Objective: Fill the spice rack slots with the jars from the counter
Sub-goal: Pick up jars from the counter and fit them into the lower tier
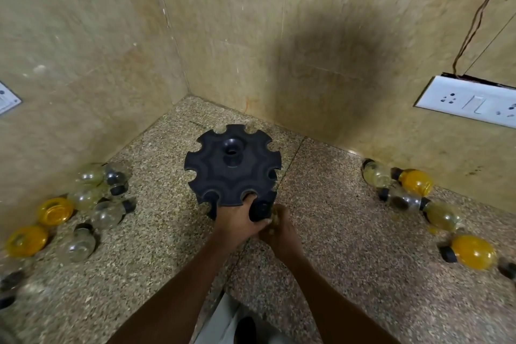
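Observation:
A black round spice rack [231, 166] with notched slots around its rim stands in the counter's corner. My left hand [237, 220] grips its near edge, fingers reaching into a slot. My right hand [275, 229] is closed around a jar with a black cap [261, 208], held against the rack's near right side; the jar's body is mostly hidden. Several jars lie on the counter to the left [83, 198], some clear, some yellow [26, 240]. Several more jars lie to the right [416, 181], one yellow jar [472, 251] nearest the front.
Tiled walls meet in a corner behind the rack. A white socket plate [472, 102] with a loose wire sits on the right wall, another plate [7, 99] on the left wall. Speckled granite counter [349, 232] lies around the rack.

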